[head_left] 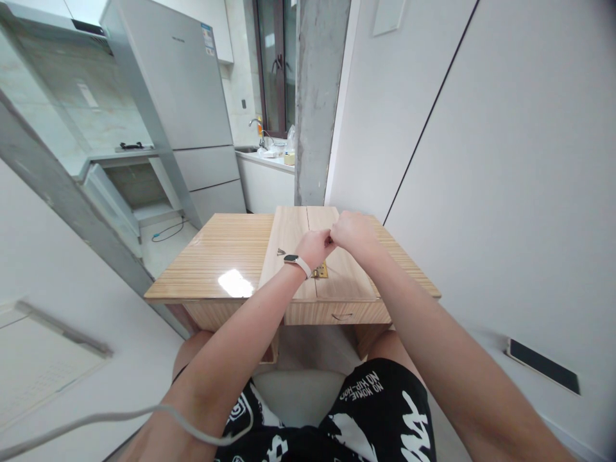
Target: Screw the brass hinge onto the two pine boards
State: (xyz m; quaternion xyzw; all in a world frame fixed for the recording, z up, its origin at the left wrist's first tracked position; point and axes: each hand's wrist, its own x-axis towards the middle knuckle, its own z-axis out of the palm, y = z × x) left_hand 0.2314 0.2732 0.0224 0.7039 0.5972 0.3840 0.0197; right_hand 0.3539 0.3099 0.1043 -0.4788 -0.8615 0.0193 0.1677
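Two pale wooden boards (293, 234) lie side by side on the desk (202, 260), with a narrow seam between them. My left hand (314, 248), with a watch on its wrist, is closed in a pinch above the boards. My right hand (353, 230) is curled closed right against it, over the far part of the right board. Whatever is between the fingers is hidden. A brass hinge (321, 271) lies across the seam, partly covered by my left wrist. Several small screws (281, 252) rest on the left board.
Under the desktop is a drawer with a handle (342, 316). A white wall (505, 160) rises close on the right. A grey cable (120, 416) runs across my left arm. Behind the desk stand a refrigerator (168, 77) and a sink counter (267, 179).
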